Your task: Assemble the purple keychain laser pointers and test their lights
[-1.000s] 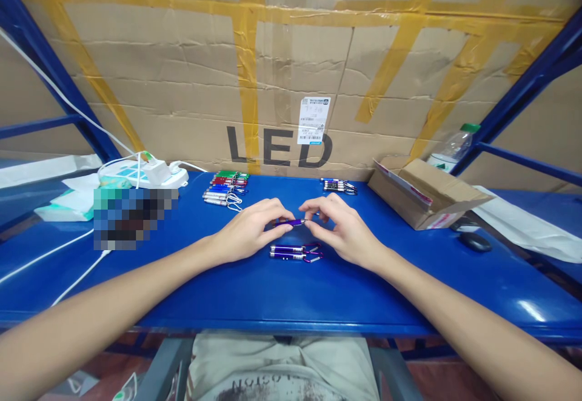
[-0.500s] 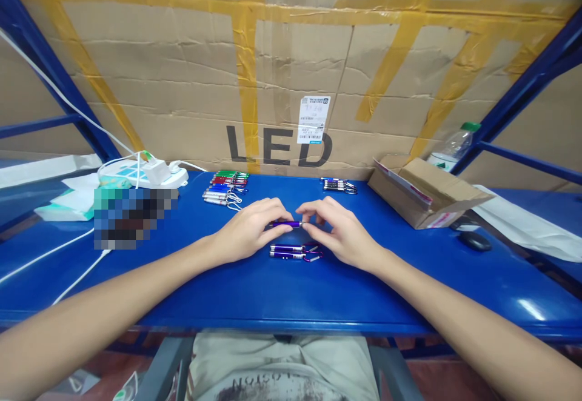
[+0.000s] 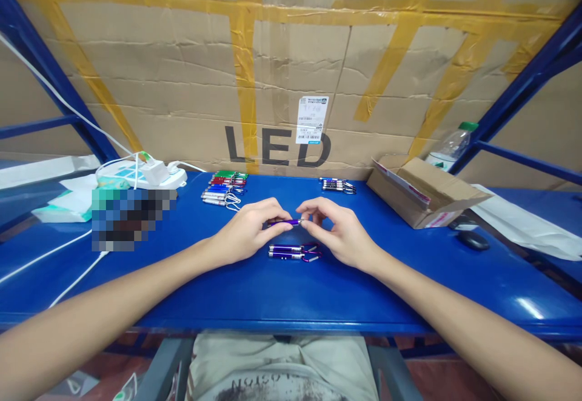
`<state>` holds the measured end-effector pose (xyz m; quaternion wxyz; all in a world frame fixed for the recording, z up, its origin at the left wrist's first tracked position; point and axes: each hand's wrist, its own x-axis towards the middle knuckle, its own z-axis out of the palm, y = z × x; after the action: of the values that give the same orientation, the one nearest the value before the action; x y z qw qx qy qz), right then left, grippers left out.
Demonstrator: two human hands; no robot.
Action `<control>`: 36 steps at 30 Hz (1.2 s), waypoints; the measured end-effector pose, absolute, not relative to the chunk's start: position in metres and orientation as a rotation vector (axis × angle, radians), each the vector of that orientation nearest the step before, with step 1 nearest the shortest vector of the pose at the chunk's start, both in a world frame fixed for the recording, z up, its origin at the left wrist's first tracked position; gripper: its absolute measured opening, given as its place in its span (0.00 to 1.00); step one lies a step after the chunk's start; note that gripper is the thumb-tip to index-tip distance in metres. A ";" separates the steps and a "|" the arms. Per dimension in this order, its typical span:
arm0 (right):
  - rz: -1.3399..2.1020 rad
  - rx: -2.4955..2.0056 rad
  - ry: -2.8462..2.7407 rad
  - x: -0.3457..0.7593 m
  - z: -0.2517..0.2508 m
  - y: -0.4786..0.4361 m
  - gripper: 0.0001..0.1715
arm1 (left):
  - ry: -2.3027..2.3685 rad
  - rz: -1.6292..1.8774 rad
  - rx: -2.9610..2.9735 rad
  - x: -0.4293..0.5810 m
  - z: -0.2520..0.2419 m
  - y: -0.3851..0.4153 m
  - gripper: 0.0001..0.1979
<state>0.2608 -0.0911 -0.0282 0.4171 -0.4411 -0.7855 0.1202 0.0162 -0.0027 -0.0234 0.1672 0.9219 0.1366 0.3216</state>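
My blue table is in front of me, with an open cardboard box well off to my right. My left hand is curled shut around a little purple torch — the torch sits just above the table, between my two hands. My right hand pinches its right end, thumb and fingertip closed on it. Two more purple torches lie side by side on the table — just nearer to me.

Bright, even overhead light, glare on the blue table, wide-angle bending at edges, sharp focus.
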 end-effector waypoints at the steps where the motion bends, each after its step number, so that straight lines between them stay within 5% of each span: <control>1: 0.276 -1.106 -1.993 0.261 -0.028 -0.092 0.09 | 0.393 0.906 2.610 0.017 -0.023 -0.003 0.10; 8: 0.238 -1.123 -2.036 0.260 -0.026 -0.095 0.11 | 0.361 0.908 2.730 0.014 -0.025 -0.004 0.12; 23: 1.248 -1.079 -1.426 0.257 -0.024 -0.084 0.28 | 0.147 1.225 3.203 0.012 -0.016 -0.005 0.09; 36: 0.419 -1.141 -1.860 0.257 -0.026 -0.090 0.14 | 0.306 1.027 2.804 0.015 -0.022 0.000 0.13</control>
<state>0.2566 -0.0904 -0.0264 0.4439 -0.4603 -0.7500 0.1690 0.0146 -0.0002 -0.0222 0.0697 0.9318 0.1017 0.3413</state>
